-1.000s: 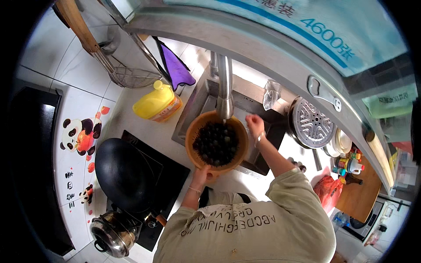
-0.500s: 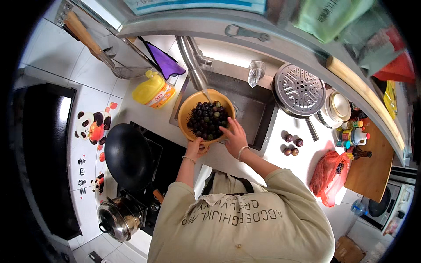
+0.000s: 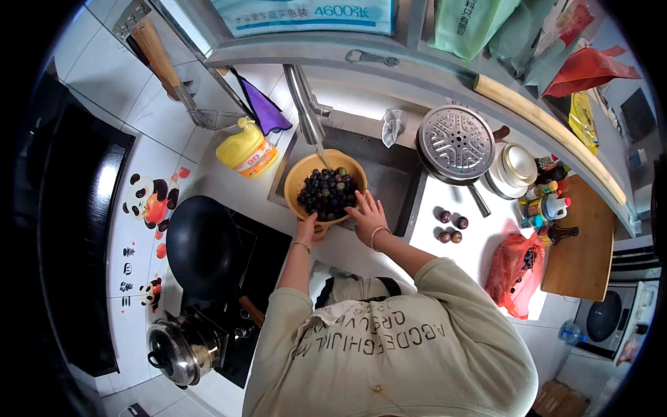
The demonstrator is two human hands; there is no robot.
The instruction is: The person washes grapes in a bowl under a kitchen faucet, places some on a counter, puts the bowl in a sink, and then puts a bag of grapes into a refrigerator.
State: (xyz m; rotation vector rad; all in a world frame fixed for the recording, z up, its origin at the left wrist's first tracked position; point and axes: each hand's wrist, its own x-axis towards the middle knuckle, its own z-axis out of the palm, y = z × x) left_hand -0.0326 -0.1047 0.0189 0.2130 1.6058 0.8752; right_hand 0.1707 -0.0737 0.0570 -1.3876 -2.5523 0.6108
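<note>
An orange plastic bowl (image 3: 290, 182) with a handle at its near side sits at the left part of the sink. Dark purple grapes (image 3: 326, 193), a few of them greenish, lie heaped inside. From the metal faucet (image 3: 304, 104) a thin stream of water falls to the bowl's far side. My left hand (image 3: 306, 228) grips the near rim by the handle, thumb on top; its other fingers are mostly hidden. At the right rim, my right hand (image 3: 368, 219) has its fingers stretched and spread, fingertips by the grapes.
Right of the sink (image 3: 396, 181) stand a pan with a perforated steamer plate (image 3: 457, 142), several round dark fruits (image 3: 445, 217) and a red plastic bag (image 3: 513, 278). A wok (image 3: 203, 247) and a lidded pot (image 3: 182, 351) are at left. A yellow jug (image 3: 243, 149) stands behind.
The view has shifted slightly, so the surroundings appear displaced. My left hand still holds the bowl's rim, and my right hand stays at the right rim with fingers spread.
</note>
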